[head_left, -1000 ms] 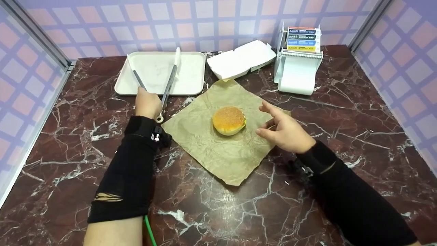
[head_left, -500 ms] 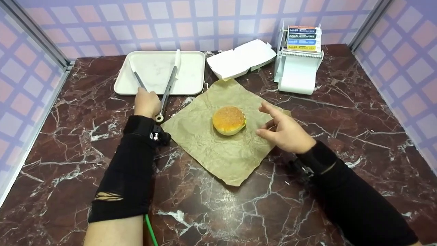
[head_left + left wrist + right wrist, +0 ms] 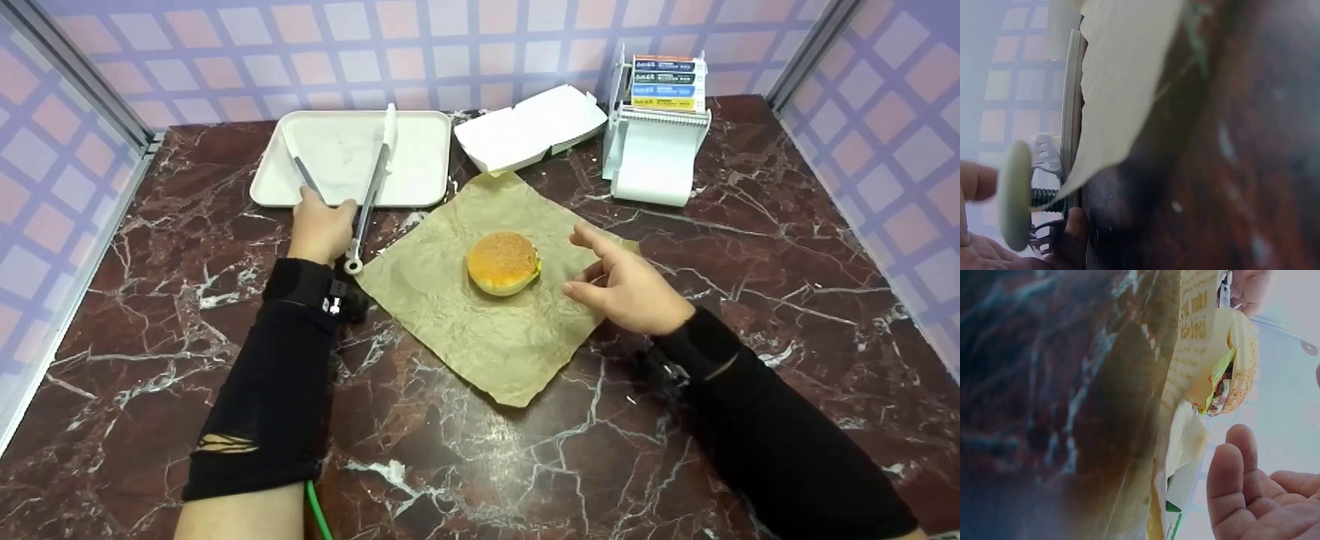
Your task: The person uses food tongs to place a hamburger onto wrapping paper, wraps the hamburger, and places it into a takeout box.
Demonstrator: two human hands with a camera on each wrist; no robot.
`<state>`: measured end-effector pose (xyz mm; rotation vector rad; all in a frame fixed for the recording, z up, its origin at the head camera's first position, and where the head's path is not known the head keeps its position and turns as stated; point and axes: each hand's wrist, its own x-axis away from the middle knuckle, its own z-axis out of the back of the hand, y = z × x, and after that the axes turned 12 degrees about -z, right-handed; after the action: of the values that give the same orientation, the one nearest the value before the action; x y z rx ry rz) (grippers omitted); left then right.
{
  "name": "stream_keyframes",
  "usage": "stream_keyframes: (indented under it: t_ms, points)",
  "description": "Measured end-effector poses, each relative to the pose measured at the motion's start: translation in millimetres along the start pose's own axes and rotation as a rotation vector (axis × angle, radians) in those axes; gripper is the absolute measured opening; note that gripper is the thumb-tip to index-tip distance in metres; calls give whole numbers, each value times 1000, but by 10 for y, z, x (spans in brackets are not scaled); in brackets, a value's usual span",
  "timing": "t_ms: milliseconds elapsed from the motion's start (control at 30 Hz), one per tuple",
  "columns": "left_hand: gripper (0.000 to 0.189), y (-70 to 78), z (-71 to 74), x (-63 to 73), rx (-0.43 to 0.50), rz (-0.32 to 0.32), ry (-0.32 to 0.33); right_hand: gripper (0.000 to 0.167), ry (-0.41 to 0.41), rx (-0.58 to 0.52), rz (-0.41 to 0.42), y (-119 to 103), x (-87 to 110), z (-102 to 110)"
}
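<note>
A pair of metal tongs (image 3: 373,184) with white tips lies spread over the front edge of a pale tray (image 3: 420,196). My left hand (image 3: 321,229) is over the left arm of the tongs, its thumb and forefinger apart. In the left wrist view, fingers (image 3: 977,181) stand beside the tongs' rounded end and spring; contact is partly hidden. A sesame-bun burger (image 3: 504,262) sits on a brown paper sheet (image 3: 495,352). To its right my right hand (image 3: 630,289) hovers at the paper's edge, fingers relaxed, holding nothing. Lettuce and filling show in the right wrist view.
A white folding carton (image 3: 529,131) stands open behind the paper. At the back right is a dispenser (image 3: 656,142) with a hanging roll and several coloured labels. Patterned walls enclose the dark marbled table (image 3: 480,465) at the back and sides.
My left hand has loosened, its thumb spreading from its fingers, and its wrist has shifted slightly left. The tongs' ring end has dropped a little. My right hand and the burger stay put.
</note>
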<state>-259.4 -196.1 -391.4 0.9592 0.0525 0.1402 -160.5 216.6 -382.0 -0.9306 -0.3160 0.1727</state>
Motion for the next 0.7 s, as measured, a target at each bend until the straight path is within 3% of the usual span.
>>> stream_keyframes:
  t_ms: [133, 233, 400, 700]
  points:
    - [122, -18, 19, 6, -29, -36, -52, 88, -1, -2, 1, 0, -1, -2]
    - [129, -17, 34, 3, -76, -60, -94, 88, -5, -9, -4, 0, -1, -2]
    - [121, -39, 67, -37, -158, -95, -130, 88, -8, -4, -7, 1, -2, -3]
    - [94, -90, 123, -55, -222, -140, -80, 85, 2, 31, -9, -1, 2, 0]
